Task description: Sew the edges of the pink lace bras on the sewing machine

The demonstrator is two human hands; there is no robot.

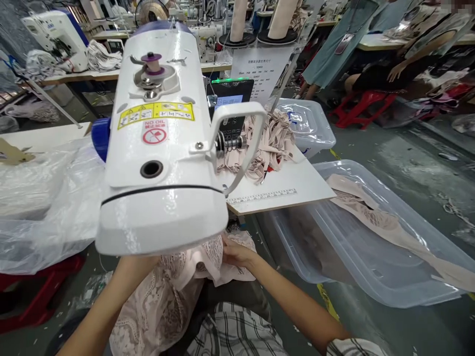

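Observation:
A pale pink lace bra [208,259] hangs over my lap and runs up under the white sewing machine head [163,217]. My right hand [236,253] is closed on its right part, thumb and fingers gripping the fabric, with some fingertips out of sight. Only the wrist end of my left hand [150,262] shows, at the left part of the lace; the machine head covers its fingers. The needle area is hidden too. A larger fold of lace [152,316] drapes down at the lower left.
Cut pale pink straps [260,148] are heaped on the white machine table [285,183], behind a printed ruler. A clear plastic bin [334,242] with a pink piece stands right. Plastic sheeting [48,198] lies left, above a red stool [48,296]. Other people are in the back right.

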